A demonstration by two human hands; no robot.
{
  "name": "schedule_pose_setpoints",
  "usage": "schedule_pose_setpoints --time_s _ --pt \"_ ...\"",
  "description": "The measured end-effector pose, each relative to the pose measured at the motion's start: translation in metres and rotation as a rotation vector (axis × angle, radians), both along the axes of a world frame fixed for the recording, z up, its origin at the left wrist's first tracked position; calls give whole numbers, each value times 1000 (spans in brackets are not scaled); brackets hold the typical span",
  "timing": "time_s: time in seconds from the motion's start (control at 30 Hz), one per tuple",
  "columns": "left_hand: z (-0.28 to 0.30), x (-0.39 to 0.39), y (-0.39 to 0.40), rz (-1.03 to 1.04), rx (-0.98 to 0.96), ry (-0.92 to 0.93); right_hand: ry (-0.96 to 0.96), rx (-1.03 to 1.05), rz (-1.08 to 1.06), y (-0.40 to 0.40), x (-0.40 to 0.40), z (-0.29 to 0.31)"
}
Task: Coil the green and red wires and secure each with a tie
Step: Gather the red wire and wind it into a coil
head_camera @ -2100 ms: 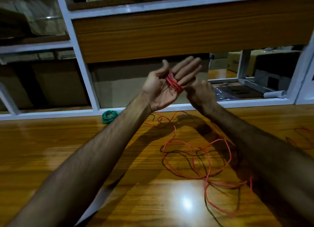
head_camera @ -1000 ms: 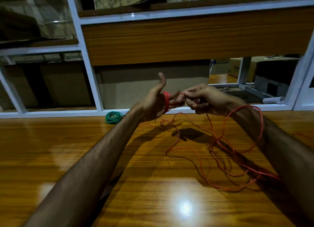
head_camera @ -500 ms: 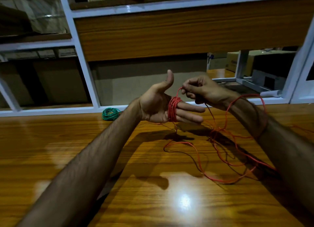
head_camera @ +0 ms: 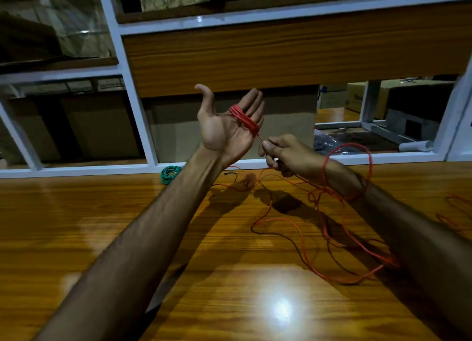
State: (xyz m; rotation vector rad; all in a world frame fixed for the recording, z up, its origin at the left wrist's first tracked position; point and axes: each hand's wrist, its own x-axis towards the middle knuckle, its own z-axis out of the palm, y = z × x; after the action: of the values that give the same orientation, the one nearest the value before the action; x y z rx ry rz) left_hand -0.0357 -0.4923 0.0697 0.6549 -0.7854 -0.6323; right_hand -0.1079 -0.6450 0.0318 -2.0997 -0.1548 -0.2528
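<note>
Two hands up over wooden table in my head view. Left hand palm-up, fingers straight and close together, thumb spread; red wire wound in several turns around those fingers. Right hand just beside, lower right, thumb and fingers pinching strand leading off coil. Rest of red wire loops over right forearm, then sprawls loose across table. Green wire coiled at table's far edge, by white shelf frame, well apart from both hands.

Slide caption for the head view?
Right hand winds red wire around open left hand; green coil lies on table.
</note>
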Motion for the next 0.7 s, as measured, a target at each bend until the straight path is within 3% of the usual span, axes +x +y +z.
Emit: schedule_pose_setpoints --time_s 0.17,0.43,0.5,0.7 --pt "-6 8 -2 317 124 -156 166 -21 80 -7 -3 9" --pt "-20 9 1 700 771 -812 358 -90 226 -6 -23 32" --pt "-24 16 2 658 887 -852 382 -151 254 -7 -27 37" --pt "-15 13 16 89 1141 -878 304 -342 221 -17 -34 49"
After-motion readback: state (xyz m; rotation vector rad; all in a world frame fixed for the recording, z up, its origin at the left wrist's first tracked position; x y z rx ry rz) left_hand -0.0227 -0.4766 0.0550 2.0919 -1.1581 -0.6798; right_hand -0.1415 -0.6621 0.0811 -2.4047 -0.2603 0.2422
